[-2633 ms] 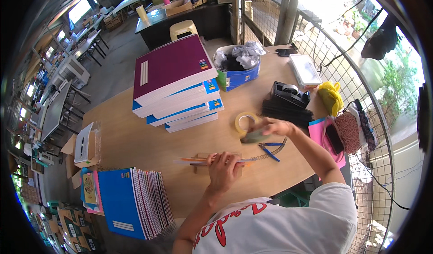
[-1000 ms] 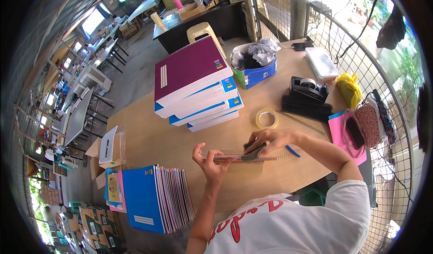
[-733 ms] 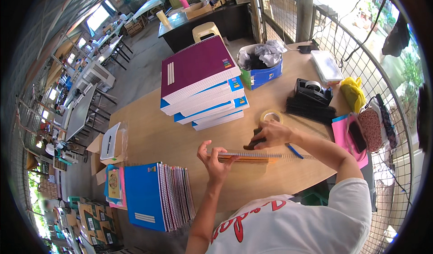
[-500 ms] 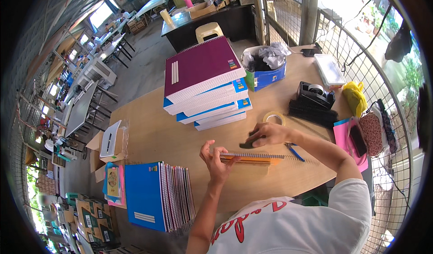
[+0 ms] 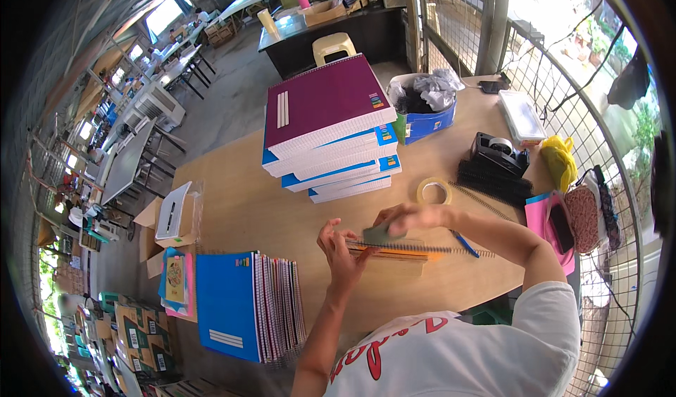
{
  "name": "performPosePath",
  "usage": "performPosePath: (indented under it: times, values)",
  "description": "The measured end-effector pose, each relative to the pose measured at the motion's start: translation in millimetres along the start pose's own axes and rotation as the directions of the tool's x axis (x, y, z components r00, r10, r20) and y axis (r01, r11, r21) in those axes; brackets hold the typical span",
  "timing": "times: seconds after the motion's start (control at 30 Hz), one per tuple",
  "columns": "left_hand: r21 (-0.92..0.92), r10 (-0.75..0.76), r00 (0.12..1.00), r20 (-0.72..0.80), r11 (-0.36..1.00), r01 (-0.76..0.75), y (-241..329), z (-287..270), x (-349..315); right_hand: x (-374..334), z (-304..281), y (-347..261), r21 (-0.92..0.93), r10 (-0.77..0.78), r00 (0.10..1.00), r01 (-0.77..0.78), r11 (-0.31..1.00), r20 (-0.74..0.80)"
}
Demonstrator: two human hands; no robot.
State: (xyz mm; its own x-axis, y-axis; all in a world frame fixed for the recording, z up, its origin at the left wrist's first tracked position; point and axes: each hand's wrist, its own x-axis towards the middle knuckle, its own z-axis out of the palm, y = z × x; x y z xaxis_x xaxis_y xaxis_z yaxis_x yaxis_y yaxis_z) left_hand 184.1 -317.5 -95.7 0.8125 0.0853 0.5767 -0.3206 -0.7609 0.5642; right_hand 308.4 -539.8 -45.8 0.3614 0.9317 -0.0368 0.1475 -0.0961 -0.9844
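Note:
My left hand [image 5: 342, 253] grips the left end of a spiral-bound notebook [image 5: 391, 252], seen nearly edge-on above the table. A dark wire coil [image 5: 454, 249] runs along its upper edge and sticks out past its right end. My right hand [image 5: 421, 218], blurred by motion, is closed on a small dark grey-green piece [image 5: 378, 233]. That piece is at the coil, near my left fingertips; its exact kind I cannot make out. A blue-handled tool [image 5: 465, 243] lies partly behind the coil. Just beyond my right hand is a yellowish tape roll [image 5: 420, 192].
Ahead stands a notebook stack topped by a purple one [image 5: 327, 101]; blue notebooks [image 5: 225, 302] stand at the left near edge. A scrap-filled box [image 5: 428, 123], a black tape dispenser [image 5: 498, 159], dark coils [image 5: 493, 180] and a pink folder [image 5: 556, 238] line the right side.
My right hand has moved left and down, bringing the dark piece onto the coil. My left hand keeps its hold on the notebook. The whole view has shifted slightly.

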Motion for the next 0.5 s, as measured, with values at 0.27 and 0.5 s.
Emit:
performPosePath:
  times: [0.27,0.5]
  values:
    - [-0.334,-0.134,0.988,-0.073,0.937,0.103,1.8,-0.8,6.2,26.5,-0.1,9.8,-0.504,0.042,0.999,-0.034,0.863,0.005]
    - [-0.779,-0.295,0.927,0.234,0.513,0.36,-66.9,-12.3,-5.8,36.5,0.9,13.9,-0.534,0.05,0.999,-0.053,0.844,-0.02]
